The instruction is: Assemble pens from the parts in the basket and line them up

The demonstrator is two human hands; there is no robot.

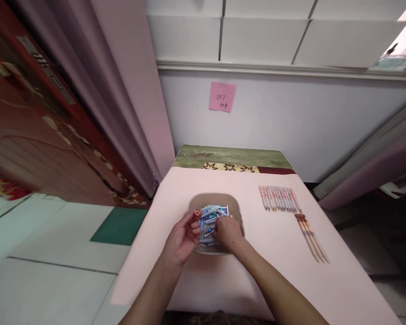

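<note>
A shallow beige tray (235,205) on the pink table holds a heap of small blue and white pen parts (211,216). My left hand (182,237) is at the tray's left rim, its fingers pinched on a small orange tube (197,212). My right hand (227,232) reaches into the tray with its fingers curled down among the blue parts; what they grip is hidden.
A row of several pens with patterned barrels (280,198) lies at the right of the table (291,280). A few tan pens (311,237) lie below them. A pink sticky note (222,96) hangs on the white wall. A dark red door (37,117) stands at left.
</note>
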